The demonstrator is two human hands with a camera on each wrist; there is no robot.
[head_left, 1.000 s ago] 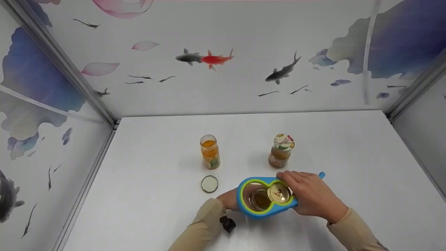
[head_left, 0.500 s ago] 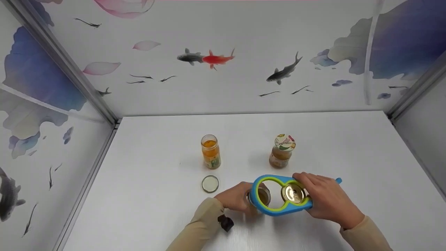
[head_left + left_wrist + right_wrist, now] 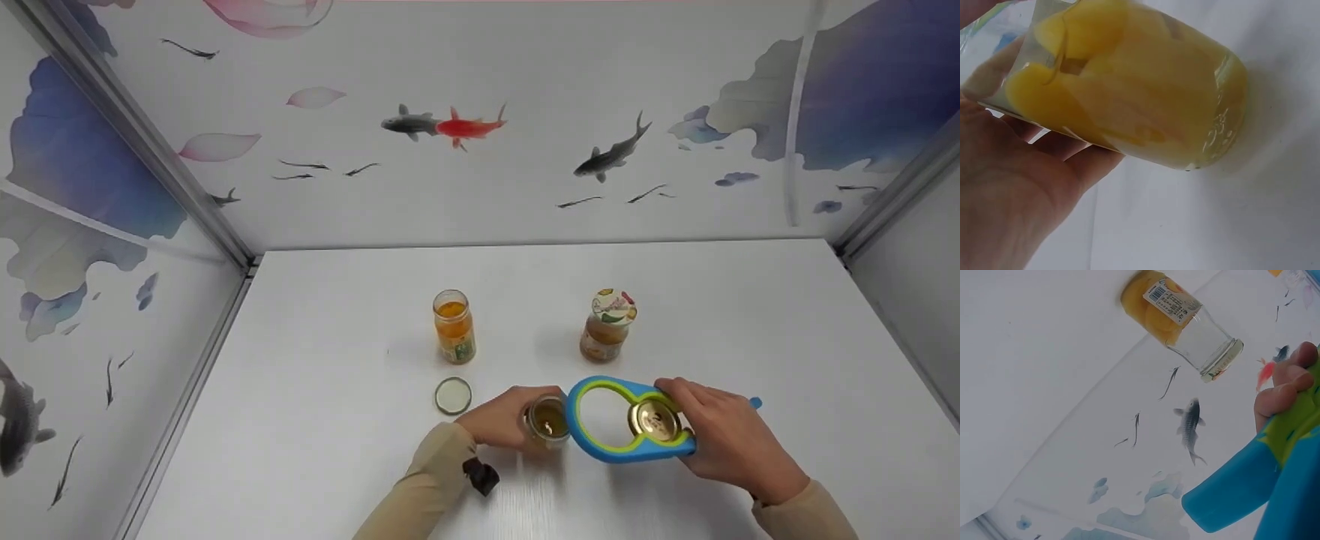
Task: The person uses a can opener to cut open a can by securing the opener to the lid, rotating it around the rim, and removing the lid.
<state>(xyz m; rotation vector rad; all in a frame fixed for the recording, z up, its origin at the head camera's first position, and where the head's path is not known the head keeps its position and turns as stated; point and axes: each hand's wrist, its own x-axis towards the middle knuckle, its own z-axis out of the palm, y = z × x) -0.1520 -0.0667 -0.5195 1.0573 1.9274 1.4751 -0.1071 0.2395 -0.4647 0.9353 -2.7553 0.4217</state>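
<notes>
My left hand (image 3: 508,418) grips an uncapped glass jar (image 3: 547,421) standing on the table; in the left wrist view the jar (image 3: 1145,84) shows yellow fruit in liquid, with fingers round its side. Just right of it, my right hand (image 3: 731,435) holds a blue and green opener (image 3: 587,444) by its handle end. A gold lid (image 3: 655,420) sits in the opener's smaller ring, apart from the jar. In the right wrist view, fingers (image 3: 1283,394) curl round the opener (image 3: 1235,492).
An uncapped jar with orange contents (image 3: 454,330) stands at the back left, a loose lid (image 3: 453,396) lying in front of it. At the back right stands a jar with a patterned lid (image 3: 606,330). Printed walls enclose the white table (image 3: 315,315) at the back and sides.
The opener, held by my right hand, has moved right, off the gripped jar, with the gold lid in it. The jar's open mouth has come into view beside my left hand.
</notes>
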